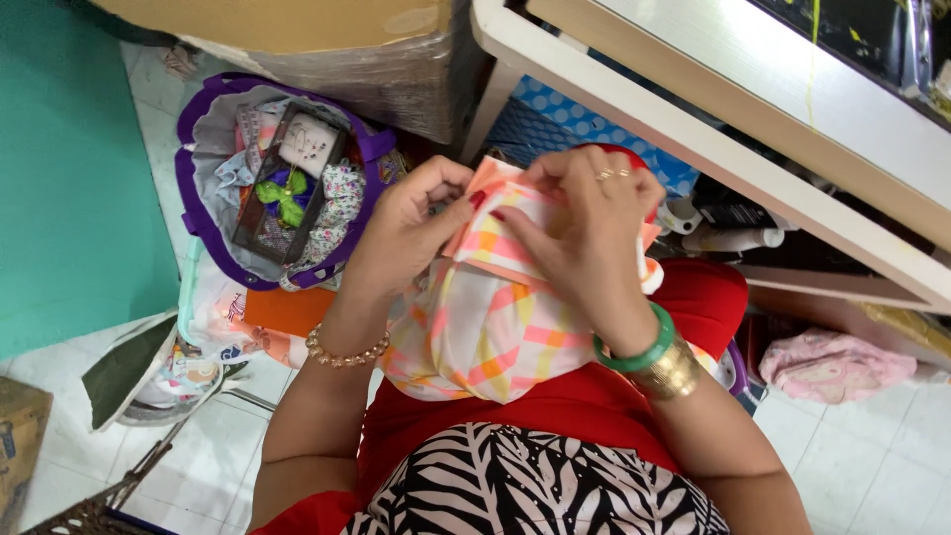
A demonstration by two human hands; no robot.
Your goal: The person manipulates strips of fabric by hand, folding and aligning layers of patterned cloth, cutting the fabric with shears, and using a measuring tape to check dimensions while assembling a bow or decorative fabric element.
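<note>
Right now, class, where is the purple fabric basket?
In the head view, the purple fabric basket sits on the floor at upper left, left of the left hand, between the green mat and the cardboard box.

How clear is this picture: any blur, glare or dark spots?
Head view: even, soft light; the hands and plaid cloth are fairly sharp, with slight softness. Mild glare lies on the white table; under it is shadowed. Straight edges bow a little near the frame's borders.
</note>
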